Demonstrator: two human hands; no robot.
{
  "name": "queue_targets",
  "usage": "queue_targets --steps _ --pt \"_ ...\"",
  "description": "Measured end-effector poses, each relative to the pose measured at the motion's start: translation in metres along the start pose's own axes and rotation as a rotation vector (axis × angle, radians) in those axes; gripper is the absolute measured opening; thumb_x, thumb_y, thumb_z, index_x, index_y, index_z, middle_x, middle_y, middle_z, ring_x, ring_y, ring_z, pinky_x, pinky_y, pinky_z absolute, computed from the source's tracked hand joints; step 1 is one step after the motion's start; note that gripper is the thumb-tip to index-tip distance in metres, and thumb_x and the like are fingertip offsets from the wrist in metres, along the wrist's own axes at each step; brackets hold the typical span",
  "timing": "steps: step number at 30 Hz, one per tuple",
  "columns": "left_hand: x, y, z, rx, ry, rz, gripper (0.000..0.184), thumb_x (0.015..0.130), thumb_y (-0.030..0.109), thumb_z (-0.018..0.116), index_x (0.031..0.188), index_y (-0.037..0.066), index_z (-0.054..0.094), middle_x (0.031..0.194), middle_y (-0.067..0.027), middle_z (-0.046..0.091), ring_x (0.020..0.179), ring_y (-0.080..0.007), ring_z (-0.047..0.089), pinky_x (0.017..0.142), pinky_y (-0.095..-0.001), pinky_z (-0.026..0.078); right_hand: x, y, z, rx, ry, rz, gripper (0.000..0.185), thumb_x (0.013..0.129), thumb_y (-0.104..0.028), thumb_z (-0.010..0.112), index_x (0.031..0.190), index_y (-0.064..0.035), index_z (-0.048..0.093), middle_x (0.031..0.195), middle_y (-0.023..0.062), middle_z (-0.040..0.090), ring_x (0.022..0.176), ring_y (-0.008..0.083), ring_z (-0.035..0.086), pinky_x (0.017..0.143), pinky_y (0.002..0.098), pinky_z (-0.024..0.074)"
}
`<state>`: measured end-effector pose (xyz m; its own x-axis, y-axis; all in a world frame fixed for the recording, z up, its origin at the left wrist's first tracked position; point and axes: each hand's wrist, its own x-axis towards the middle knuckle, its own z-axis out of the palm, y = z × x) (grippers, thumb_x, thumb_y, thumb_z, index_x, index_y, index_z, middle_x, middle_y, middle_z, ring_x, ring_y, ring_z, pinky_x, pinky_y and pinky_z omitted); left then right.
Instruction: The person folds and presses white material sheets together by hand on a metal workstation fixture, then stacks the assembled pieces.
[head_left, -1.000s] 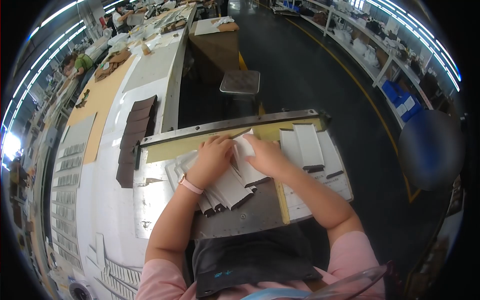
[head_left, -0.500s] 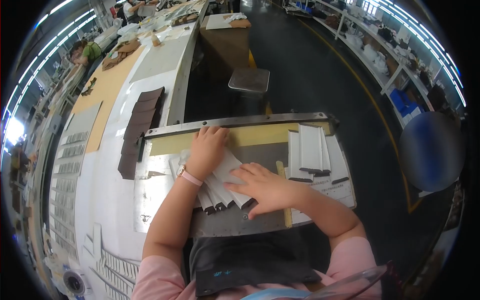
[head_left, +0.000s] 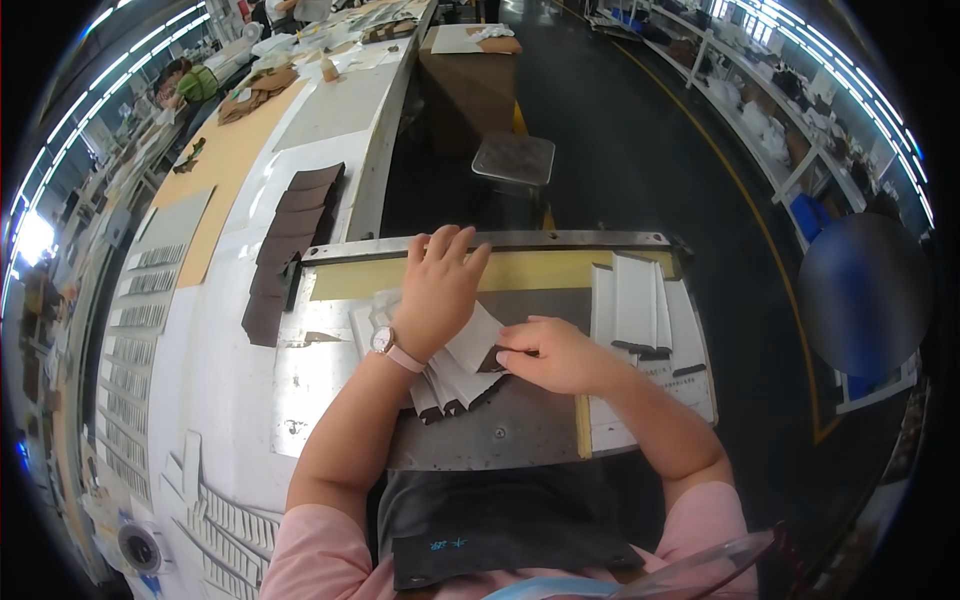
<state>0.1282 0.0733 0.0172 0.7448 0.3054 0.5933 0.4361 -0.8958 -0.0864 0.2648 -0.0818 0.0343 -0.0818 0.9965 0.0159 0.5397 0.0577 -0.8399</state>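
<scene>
A fanned stack of white flat pieces with dark brown ends lies on the metal board. My left hand rests over the upper part of the stack, its fingers apart and pointing away from me. The palm hides part of the pieces. At the stack's right side, my right hand pinches the dark corner of the top white piece between thumb and fingers. That corner looks slightly lifted. More white pieces with dark ends lie overlapped at the board's right side.
Overlapping brown pieces lie on the long table left of the board. Rows of small pale strips are farther left. A metal-topped stool stands beyond the board, and shelving lines the right side. A person sits far left.
My right hand has gone from lying spread on the stack to pinching the top piece's corner. My left fingers have straightened and spread. The whole view has shifted slightly.
</scene>
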Motion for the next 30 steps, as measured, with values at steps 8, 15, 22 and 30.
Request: queue_targets --steps 8,15,22,30 --pt "0.011 0.0 -0.019 -0.229 0.277 -0.064 0.04 0.086 0.003 0.058 0.126 0.008 0.057 0.126 -0.0116 0.059 0.117 -0.0304 0.051 0.099 -0.0439 0.037 0.007 0.009 -0.017 0.728 0.611 0.002 0.031 0.099 -0.021 0.053 0.076 -0.0015 0.062 0.066 -0.0073 0.047 0.064 0.0028 0.038 0.059 0.0243 0.0343" --pt "0.006 -0.003 -0.013 -0.487 0.008 -0.081 0.049 0.091 0.017 0.06 0.138 0.006 0.047 0.131 -0.0144 0.056 0.119 -0.034 0.051 0.102 -0.0435 0.038 0.009 0.019 -0.021 -0.458 0.457 -0.233 0.021 0.091 -0.018 0.062 0.105 -0.0047 0.069 0.109 0.012 0.068 0.108 0.032 0.061 0.1 0.0454 0.0393" --pt "-0.01 0.007 0.008 -0.266 -0.386 0.015 0.06 0.088 0.04 0.064 0.135 0.006 0.051 0.146 -0.0141 0.045 0.136 -0.0349 0.04 0.11 -0.0485 0.03 0.026 0.046 -0.011 -0.743 0.351 -0.162 0.047 0.092 -0.03 0.06 0.128 -0.0002 0.056 0.133 0.017 0.054 0.128 0.0348 0.046 0.109 0.0459 0.0314" --pt "-0.011 0.008 0.013 -0.278 -0.354 0.054 0.063 0.082 0.049 0.069 0.125 0.005 0.052 0.146 -0.0164 0.044 0.138 -0.0396 0.035 0.111 -0.0514 0.029 0.029 0.056 -0.005 -0.842 0.264 0.016 0.061 0.09 -0.033 0.062 0.138 0.0017 0.045 0.146 0.0155 0.043 0.135 0.035 0.037 0.111 0.0477 0.0287"
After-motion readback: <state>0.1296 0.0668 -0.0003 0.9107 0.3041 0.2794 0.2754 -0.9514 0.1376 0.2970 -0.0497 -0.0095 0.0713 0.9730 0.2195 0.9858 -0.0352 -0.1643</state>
